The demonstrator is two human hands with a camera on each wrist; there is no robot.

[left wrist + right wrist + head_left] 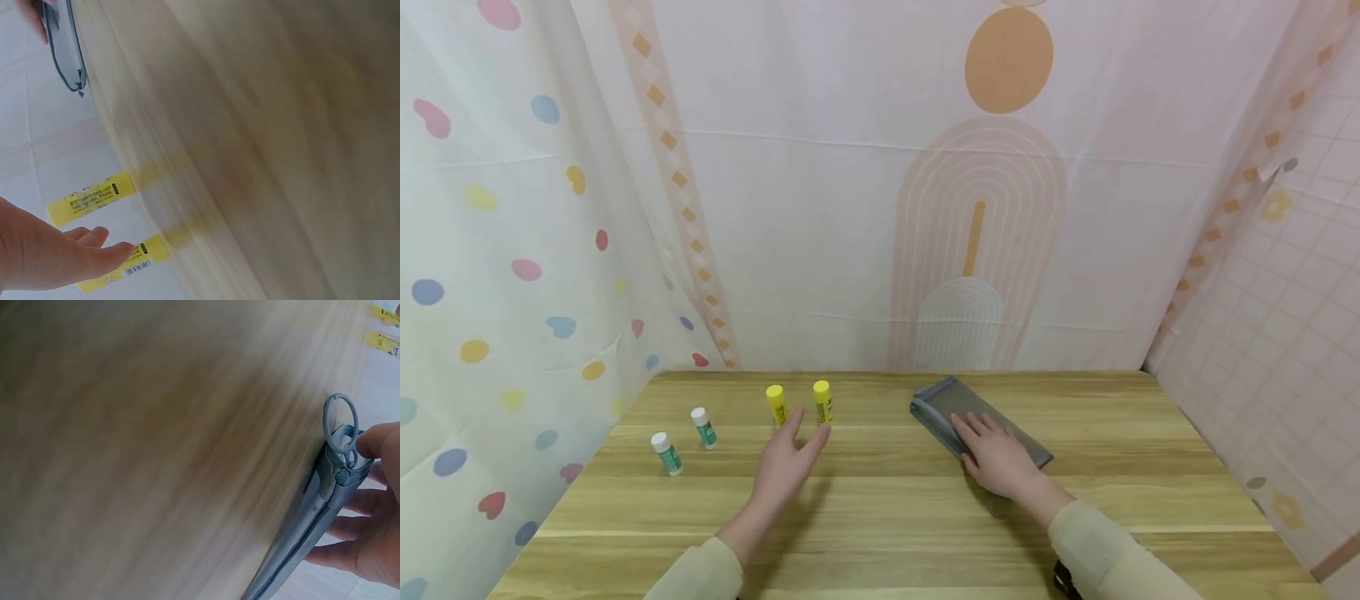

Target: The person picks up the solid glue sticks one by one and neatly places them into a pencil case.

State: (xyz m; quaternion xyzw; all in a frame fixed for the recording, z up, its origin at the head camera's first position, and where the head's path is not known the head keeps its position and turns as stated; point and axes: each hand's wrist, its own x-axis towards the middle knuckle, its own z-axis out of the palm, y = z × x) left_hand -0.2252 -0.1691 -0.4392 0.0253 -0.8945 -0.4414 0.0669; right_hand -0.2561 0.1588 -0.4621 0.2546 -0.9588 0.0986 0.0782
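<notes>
Two yellow glue sticks with yellow caps, a left one (pixel 777 400) and a right one (pixel 823 402), stand upright on the table. My left hand (pixel 781 468) hovers just in front of them with thumb and fingers apart; in the left wrist view its fingers overlap one yellow stick (pixel 153 248). A grey zippered pouch (pixel 937 398) lies flat and slanted right of centre. Spread over its top are the fingers of my right hand (pixel 997 460). The right wrist view shows the thumb beside a zipper pull ring (pixel 325 422) at the pouch's end.
Two green glue sticks with white caps, a nearer one (pixel 667 455) and a farther one (pixel 704 428), stand on the left of the wooden table (pixel 880 533). A patterned curtain (pixel 820 208) hangs behind the table, with more cloth on both sides. Something black (pixel 1063 579) shows beneath the right sleeve.
</notes>
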